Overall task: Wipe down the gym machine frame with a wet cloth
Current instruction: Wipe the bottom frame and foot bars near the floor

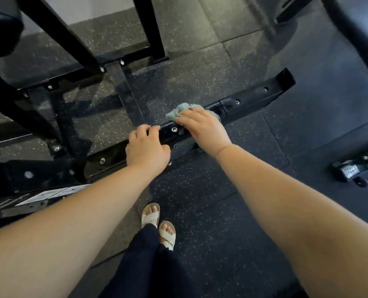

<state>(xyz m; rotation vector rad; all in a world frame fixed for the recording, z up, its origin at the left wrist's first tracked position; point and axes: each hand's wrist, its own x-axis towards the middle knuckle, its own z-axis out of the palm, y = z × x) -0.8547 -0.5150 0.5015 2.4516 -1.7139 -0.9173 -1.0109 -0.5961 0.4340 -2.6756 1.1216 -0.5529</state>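
- The base bar of the black gym machine frame is a flat-sided steel tube with a glossy painted skin. It runs slantwise across the floor and carries round silvery bolt heads along its top face.
- The cloth is pale green, soft and crumpled into a lump. It lies on top of the base bar, about midway along it.
- The right hand reaches over the cloth from the near side of the bar. Its fingers curve down on the bunched fabric and hold it against the metal.
- The left hand rests on the base bar just beside the right one, toward the bar's left end. Its fingers are bent over the far edge, clasping the tube.
- Beyond the bar, slanted square-section uprights of the same black steel rise from bolted cross-members.
- On the near side of the bar lies the floor, made of dark rubber tiles with pale flecks and a grainy surface.
- A pair of cream strap sandals stands on that rubber, well to the near side of the bar, below dark trouser legs.
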